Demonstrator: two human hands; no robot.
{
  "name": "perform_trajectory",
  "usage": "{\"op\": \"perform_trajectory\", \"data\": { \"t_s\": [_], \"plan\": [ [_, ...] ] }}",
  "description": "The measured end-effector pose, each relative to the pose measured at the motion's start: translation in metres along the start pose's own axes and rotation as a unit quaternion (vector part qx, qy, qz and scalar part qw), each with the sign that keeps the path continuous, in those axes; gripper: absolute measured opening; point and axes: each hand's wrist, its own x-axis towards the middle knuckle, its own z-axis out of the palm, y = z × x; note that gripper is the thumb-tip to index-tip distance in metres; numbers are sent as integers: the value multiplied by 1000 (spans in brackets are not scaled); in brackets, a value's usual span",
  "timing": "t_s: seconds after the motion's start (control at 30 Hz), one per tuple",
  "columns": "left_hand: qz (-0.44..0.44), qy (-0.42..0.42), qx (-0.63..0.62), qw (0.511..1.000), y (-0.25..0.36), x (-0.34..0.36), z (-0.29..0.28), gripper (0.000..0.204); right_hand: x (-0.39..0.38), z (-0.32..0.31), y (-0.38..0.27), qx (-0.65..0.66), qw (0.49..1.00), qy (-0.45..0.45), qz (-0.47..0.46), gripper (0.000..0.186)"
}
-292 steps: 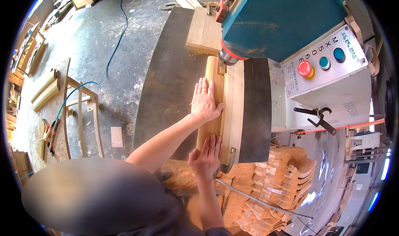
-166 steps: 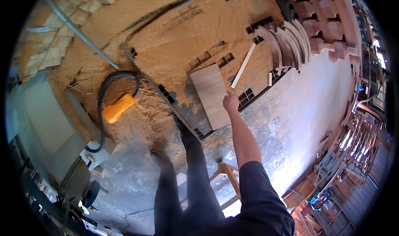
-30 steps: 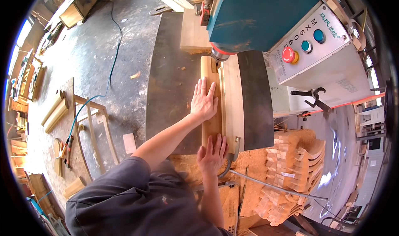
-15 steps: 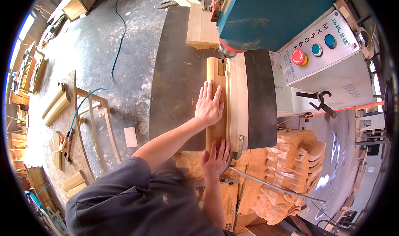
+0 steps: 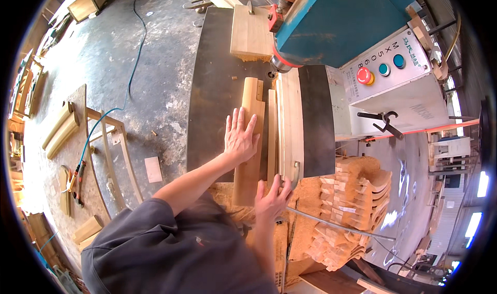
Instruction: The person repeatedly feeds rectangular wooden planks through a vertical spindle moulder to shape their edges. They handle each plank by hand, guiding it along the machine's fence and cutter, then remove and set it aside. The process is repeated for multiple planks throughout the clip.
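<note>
My left hand (image 5: 242, 141) lies flat with fingers spread on a shaped wooden rail (image 5: 250, 164), which is rounded along its side and notched at its far end. The rail is slightly angled on the dark machine table (image 5: 212, 87), its near end jutting past the edge. To its right runs a thin wooden strip (image 5: 272, 131), beside a pale wooden fence board (image 5: 293, 123). My right hand (image 5: 272, 203) is at the strip's near end, fingers apart and slightly bent, with fingertips touching or very near it. Beyond the strip hangs the machine's spindle head (image 5: 281, 62).
A clamp (image 5: 295, 175) sits at the fence's near end. The blue machine housing (image 5: 341, 24) and a control panel (image 5: 383, 66) rise at right. Stacked curved wood pieces (image 5: 352, 211) lie in sawdust below. A pale board (image 5: 251, 30) rests at the table's far side.
The rail has slid left and toward me under my left hand, away from the fence, baring the thin strip. My right hand has left the rail's end, its fingers now bent. The view has shifted slightly.
</note>
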Motion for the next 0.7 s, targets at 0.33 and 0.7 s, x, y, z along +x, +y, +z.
{"op": "perform_trajectory", "data": {
  "t_s": [0.33, 0.7],
  "plan": [
    [-41, -29, 4, 999, -26, -4, -33, 111, 53, 36, -22, -134, 989, -51, 25, 44],
    [-124, -58, -76, 988, -41, 12, -70, 101, 37, 36, -18, -134, 990, -48, -17, 41]
  ]
}}
